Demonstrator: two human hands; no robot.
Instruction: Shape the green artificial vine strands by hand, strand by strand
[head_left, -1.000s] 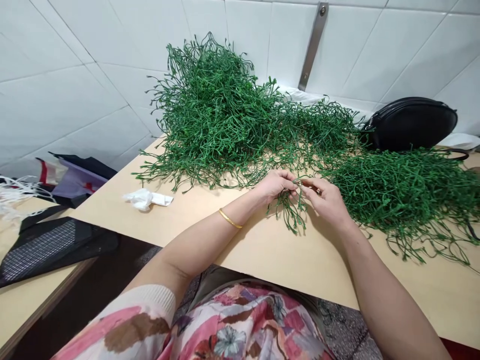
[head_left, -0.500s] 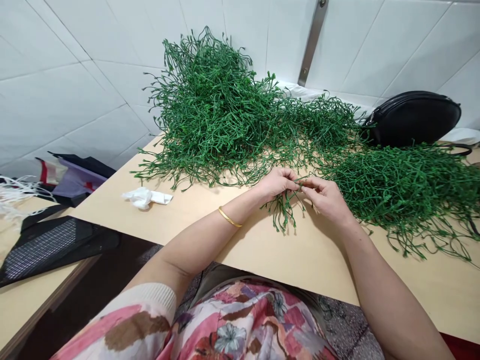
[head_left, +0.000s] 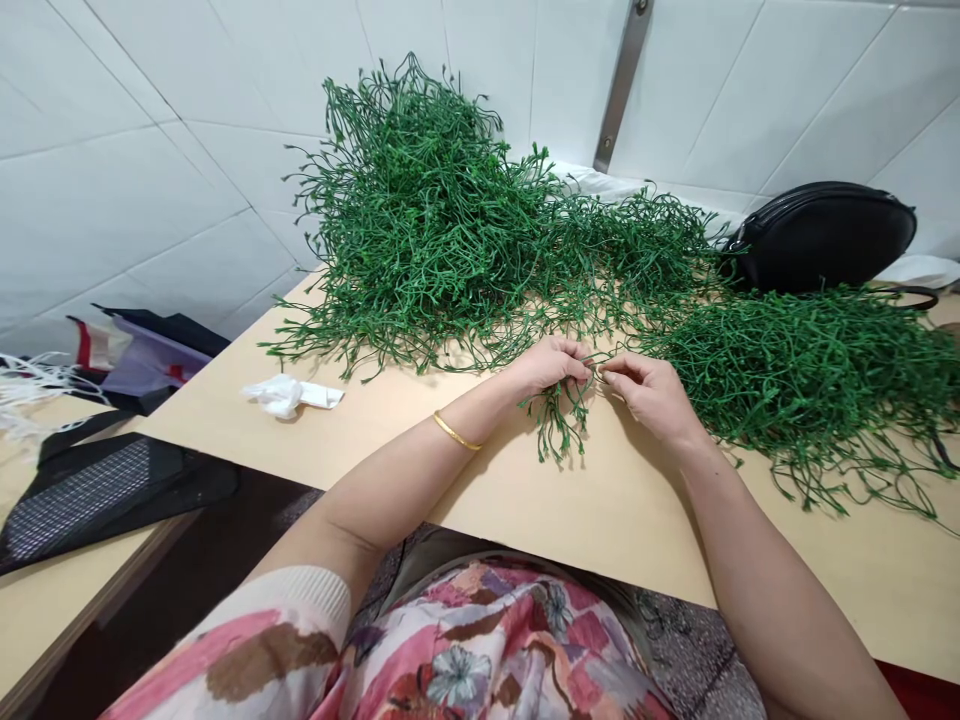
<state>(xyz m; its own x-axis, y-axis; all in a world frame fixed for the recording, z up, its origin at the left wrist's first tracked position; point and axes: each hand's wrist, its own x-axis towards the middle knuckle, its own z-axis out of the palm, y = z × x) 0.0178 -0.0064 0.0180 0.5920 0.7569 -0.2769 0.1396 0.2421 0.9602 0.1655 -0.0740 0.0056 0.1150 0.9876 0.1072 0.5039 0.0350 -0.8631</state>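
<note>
My left hand [head_left: 556, 364] is closed around a small bunch of green artificial plant stems [head_left: 561, 425], whose budded tips hang down over the table. Just to its right, my right hand [head_left: 651, 394] pinches with thumb and forefinger at what looks like a thin stem end from that bunch. A narrow gap lies between the fingertips of the two hands. Behind them a tall tangled heap of the same stems [head_left: 427, 210] rises against the wall. Another, lower pile of stems [head_left: 802, 375] lies to the right of my right hand.
The pale wooden table [head_left: 525, 520] runs beneath both hands. A crumpled white tissue [head_left: 281, 396] lies left of my left forearm. At the back right stands a black bag [head_left: 825, 238]. A black mesh pouch [head_left: 90, 500] rests on a lower surface at far left.
My fingertips have drawn slightly apart, and the bunch in my left hand has shifted a little to the left. The piles look the same.
</note>
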